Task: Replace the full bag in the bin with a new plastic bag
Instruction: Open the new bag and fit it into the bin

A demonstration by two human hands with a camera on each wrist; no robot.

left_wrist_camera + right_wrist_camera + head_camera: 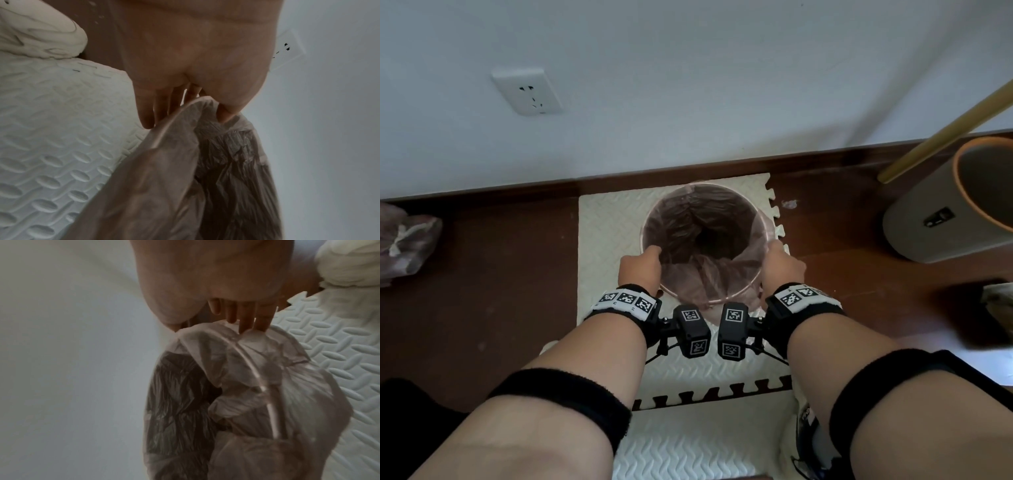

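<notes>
While both hands pinch the liner at the rim, the new plastic bag (698, 240) sits inside the bin (763, 219) on the foam mat (606, 219).
Left hand (642, 265) has thumb inside and fingers (148, 116) outside, gripping film over the near-left rim; right hand (782, 262) pinches film at the near-right rim. The film looks thin, light, soft, crinkly and probably slippery; best held at the folded-over edge. Bin stands upright, mouth up, long axis vertical. Further left on the floor, a filled bag (404, 240) lies well apart, by the wall.
</notes>
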